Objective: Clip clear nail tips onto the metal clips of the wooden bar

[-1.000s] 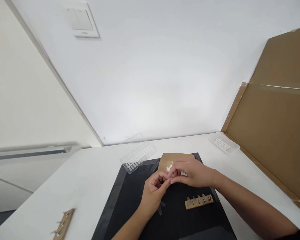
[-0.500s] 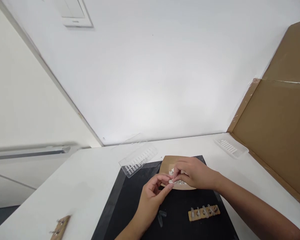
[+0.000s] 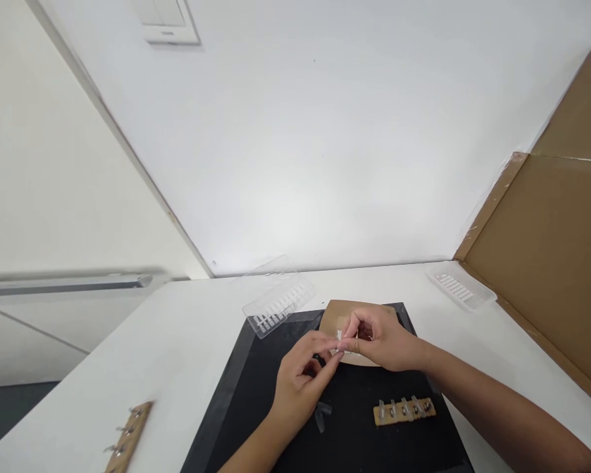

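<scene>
My left hand point(image 3: 305, 374) and my right hand point(image 3: 381, 338) meet over a tan tray-like sheet point(image 3: 332, 315), thumbs and fingertips pinched together and touching. Whatever lies between the fingertips is too small to make out. Small white pieces point(image 3: 339, 335) show on the sheet, mostly covered by my hands. Just right of my left forearm lie a few clear false nail tips point(image 3: 320, 420) on the black mat point(image 3: 256, 381). Below my right hand is a wooden strip point(image 3: 396, 414) with several clear nail tips standing on it.
A clear plastic case point(image 3: 278, 305) with white labelled rows lies open behind the mat's left corner. Another translucent case point(image 3: 460, 289) sits at the back right by a cardboard panel point(image 3: 546, 263). At the front left, a second wooden strip point(image 3: 131, 437) rests on the white table point(image 3: 177, 355).
My right fingers have rolled, with the thumb now stretched toward the left fingertips. The whole view has shifted slightly, bringing more of the left wooden strip into sight.
</scene>
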A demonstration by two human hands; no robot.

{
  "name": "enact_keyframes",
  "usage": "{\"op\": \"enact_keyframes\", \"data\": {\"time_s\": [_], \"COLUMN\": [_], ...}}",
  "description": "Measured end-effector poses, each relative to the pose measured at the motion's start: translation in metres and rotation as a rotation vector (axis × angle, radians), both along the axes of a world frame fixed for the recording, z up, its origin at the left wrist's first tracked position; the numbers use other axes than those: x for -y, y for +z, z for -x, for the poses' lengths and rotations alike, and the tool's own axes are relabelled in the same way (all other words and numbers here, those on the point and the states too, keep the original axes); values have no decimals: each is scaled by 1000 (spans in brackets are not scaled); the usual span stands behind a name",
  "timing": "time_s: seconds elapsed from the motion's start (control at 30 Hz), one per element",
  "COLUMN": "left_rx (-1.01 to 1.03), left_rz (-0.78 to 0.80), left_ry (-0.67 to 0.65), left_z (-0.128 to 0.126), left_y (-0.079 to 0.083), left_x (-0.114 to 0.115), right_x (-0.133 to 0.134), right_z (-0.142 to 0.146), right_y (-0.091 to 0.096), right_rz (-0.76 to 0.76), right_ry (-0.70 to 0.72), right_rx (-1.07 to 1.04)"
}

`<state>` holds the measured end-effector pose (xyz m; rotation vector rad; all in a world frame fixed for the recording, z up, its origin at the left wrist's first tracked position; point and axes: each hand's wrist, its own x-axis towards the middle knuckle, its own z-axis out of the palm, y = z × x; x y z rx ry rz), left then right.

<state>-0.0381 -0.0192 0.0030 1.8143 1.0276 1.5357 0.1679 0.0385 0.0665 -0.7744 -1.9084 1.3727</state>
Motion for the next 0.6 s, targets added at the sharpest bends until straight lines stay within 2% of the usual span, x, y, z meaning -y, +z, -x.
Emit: {"op": "enact_keyframes", "data": {"time_s": [0.17, 0.47, 0.6], "left_rx": [3, -16, -12], "left_rz": [-13, -28, -11], "left_ry": [2, -11, -9], "left_z": [1, 1, 0], "left_y": [-2, -4, 2], "left_x": [-2, -2, 0], "right_x": [1, 1, 1], "right_z": [5, 6, 4], "right_y": [-14, -15, -10], "right_rz": [110, 109, 92], "right_ry": [-86, -141, -130], "right_rx": [-69, -60, -33]}}
